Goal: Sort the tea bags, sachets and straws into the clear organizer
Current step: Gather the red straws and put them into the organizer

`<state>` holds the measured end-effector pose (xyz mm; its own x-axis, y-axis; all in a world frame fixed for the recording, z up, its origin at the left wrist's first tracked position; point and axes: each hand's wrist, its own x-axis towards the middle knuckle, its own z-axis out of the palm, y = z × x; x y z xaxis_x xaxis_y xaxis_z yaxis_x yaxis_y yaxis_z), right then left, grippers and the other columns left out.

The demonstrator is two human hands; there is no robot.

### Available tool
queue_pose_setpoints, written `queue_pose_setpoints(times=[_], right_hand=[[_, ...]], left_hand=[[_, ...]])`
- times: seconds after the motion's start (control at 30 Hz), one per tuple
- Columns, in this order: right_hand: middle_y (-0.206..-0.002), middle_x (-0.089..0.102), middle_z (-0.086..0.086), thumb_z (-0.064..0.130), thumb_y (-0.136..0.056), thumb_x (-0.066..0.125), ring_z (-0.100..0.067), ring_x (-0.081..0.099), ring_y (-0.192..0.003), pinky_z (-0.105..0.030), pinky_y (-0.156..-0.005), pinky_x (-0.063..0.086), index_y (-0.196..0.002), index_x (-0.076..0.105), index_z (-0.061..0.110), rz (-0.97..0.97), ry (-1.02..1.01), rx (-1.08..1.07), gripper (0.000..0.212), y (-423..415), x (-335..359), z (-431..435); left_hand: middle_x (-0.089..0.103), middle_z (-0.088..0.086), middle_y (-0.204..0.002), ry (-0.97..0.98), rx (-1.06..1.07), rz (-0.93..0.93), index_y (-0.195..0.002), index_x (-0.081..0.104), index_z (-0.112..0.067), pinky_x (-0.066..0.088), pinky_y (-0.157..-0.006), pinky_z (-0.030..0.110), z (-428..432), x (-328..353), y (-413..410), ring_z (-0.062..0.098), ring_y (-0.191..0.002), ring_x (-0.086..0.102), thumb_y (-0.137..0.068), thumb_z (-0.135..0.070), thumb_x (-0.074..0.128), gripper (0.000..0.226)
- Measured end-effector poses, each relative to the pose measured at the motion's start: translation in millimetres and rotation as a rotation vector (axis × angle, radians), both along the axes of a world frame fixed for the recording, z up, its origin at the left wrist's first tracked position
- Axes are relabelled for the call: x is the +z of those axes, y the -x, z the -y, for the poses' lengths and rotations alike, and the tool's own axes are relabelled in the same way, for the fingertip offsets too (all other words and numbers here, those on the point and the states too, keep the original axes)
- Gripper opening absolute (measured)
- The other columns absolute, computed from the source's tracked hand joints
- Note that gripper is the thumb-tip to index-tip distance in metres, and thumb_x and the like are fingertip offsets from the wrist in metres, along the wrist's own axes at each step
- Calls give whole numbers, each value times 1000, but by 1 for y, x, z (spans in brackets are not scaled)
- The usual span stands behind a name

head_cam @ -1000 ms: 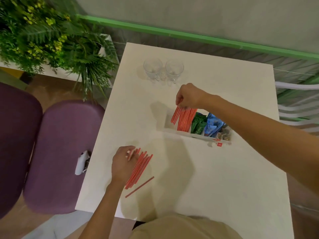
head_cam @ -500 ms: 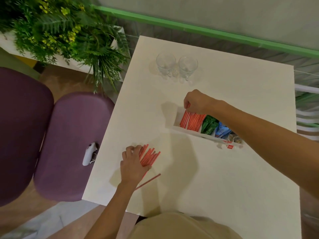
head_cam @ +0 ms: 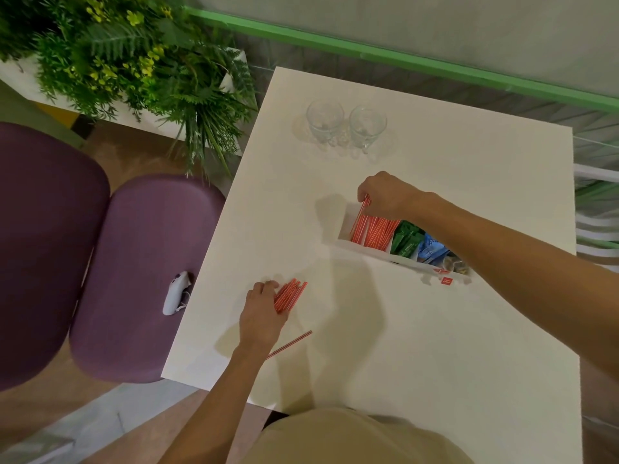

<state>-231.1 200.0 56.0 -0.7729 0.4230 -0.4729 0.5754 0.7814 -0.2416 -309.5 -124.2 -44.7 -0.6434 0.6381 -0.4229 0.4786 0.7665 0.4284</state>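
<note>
Right hand (head_cam: 385,195) still pinches straws (head_cam: 371,231), now sunk deeper into the left compartment of the clear organizer (head_cam: 365,251). Left hand (head_cam: 263,316) has slid over the near bundle (head_cam: 289,294), gripping it; one loose straw (head_cam: 294,341) beside, two glasses (head_cam: 325,120) far.

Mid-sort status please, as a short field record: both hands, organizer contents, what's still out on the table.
left hand: grips the loose straw bundle on the table
right hand: pinches the tops of the sorted straws in the end compartment
organizer: from the person's left, straws, green sachets, blue sachets, tea bags
still to sort: the loose bundle, plus a single straw beside the left wrist
other: two glasses near the table's far edge
</note>
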Motion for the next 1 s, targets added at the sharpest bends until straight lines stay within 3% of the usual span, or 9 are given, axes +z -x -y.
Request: queue_pose_setpoints(times=[0.23,0.57,0.7,0.83,1.0], right_hand=[[-124,57,-12,22,-89,65,-28,58,-105,-35,-83,50,-128,55,10,8,-19,-2,42,2,5,0],[-129,56,-13,19,-90,62,-27,53,-118,-34,-94,44,-140,46,14,-46,17,-84,52,-1,9,-5],[-123,54,-11,20,-91,60,-25,55,-104,-31,-87,42,-134,50,14,-215,-28,-160,45,-10,19,-6],[-105,64,-4,9,-90,55,-16,56,-71,-30,-75,50,-115,63,13,-454,73,-255,26,-25,27,22],[-80,70,-5,3,-87,55,-18,67,-64,-29,-68,55,-98,70,14,-373,348,-260,21,-43,3,79]], left_hand=[[57,-8,-91,-60,31,34,-100,64,-18,49,-66,28,-2,2,6,14,-85,59,-82,-22,72,20],[58,-10,-87,-23,29,61,-93,66,-23,43,-60,21,-5,3,12,9,-74,55,-84,-23,71,11],[62,-8,-84,-5,27,68,-87,66,-24,46,-60,25,-7,4,15,13,-73,58,-83,-16,69,10],[64,-6,-82,-18,30,91,-88,68,-22,53,-65,29,-8,2,17,13,-73,60,-84,-18,69,5],[64,-5,-80,-31,-6,95,-86,65,-20,54,-69,30,-8,0,21,13,-72,60,-88,-24,66,4]])
